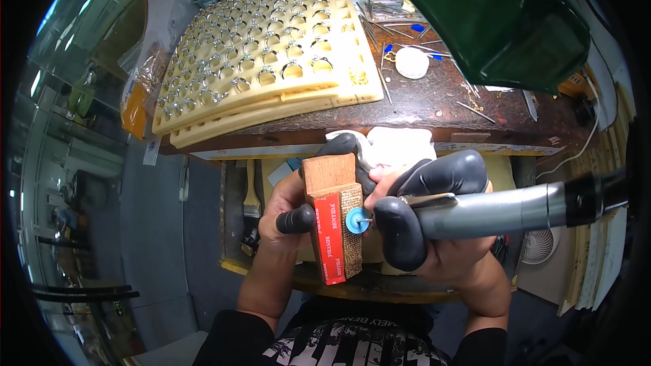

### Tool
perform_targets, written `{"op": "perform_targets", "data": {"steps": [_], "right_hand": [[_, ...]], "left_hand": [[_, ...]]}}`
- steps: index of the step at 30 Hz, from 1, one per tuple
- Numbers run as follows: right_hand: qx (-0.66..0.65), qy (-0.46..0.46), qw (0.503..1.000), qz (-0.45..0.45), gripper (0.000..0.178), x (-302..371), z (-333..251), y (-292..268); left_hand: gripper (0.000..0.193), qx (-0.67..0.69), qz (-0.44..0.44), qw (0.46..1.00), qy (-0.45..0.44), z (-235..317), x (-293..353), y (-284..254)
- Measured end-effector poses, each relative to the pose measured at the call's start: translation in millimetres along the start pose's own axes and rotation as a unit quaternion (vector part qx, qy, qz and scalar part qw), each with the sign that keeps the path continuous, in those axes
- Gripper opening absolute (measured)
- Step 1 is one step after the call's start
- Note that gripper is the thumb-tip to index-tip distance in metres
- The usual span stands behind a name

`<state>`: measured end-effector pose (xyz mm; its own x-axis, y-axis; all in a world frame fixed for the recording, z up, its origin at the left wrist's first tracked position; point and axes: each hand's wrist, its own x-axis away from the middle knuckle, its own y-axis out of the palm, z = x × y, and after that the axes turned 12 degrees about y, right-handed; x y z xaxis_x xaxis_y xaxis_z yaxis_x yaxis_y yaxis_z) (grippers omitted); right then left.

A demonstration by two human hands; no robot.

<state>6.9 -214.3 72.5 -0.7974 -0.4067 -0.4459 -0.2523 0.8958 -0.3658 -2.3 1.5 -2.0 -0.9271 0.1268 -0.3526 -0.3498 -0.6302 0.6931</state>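
My left hand (278, 213) grips a brown wooden block (329, 176) with a red printed strip along its face and a rough, grainy side. Black finger cots cover its thumb and a fingertip behind the block. In my right hand (454, 257), also wearing black finger cots, is a grey metal rotary handpiece (502, 213), lying nearly level. A small blue disc (357, 220) on its tip sits against the rough side of the block. Just beyond my hands is a white cloth (401, 147); my fingers partly cover it.
Yellow trays (281, 98) with rows of rings stand on the dark wooden bench (434, 112) at the far left. Thin metal tools (386, 13) and a round white piece (411, 63) lie farther right. A green lamp shade (502, 20) overhangs the bench. A brush (251, 196) lies in the drawer.
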Motion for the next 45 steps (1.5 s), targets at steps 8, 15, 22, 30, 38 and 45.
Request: {"op": "perform_targets", "data": {"steps": [8, 15, 22, 30, 38, 45], "right_hand": [[-0.012, 0.025, 1.000, -0.002, 0.019, 0.5, -2.4, 1.1], [0.006, 0.019, 1.000, 0.003, 0.020, 2.7, -1.3, 1.5], [-0.031, 0.022, 0.999, 0.000, 0.019, 1.2, -2.2, 2.7], [-0.118, 0.039, 0.992, 0.006, 0.021, -4.1, -7.3, 4.2], [-0.066, 0.002, 0.998, -0.010, 0.021, -1.9, 1.4, 1.6], [0.006, 0.011, 1.000, 0.001, 0.020, 1.3, -2.1, 0.3]], "left_hand": [[0.076, 0.034, -0.035, 0.999, -0.007, -0.1, -0.3, -7.3], [0.075, 0.033, -0.040, 0.999, -0.010, -0.1, -1.5, -5.5], [0.075, 0.018, -0.016, 1.000, -0.001, -0.7, -0.1, -6.6], [0.074, 0.075, -0.018, 0.997, 0.010, -2.9, 1.7, -4.4], [0.072, 0.030, 0.001, 1.000, -0.004, 0.7, 0.5, 2.1], [0.072, 0.032, 0.012, 0.999, -0.003, 0.7, 1.1, 3.2]]}}
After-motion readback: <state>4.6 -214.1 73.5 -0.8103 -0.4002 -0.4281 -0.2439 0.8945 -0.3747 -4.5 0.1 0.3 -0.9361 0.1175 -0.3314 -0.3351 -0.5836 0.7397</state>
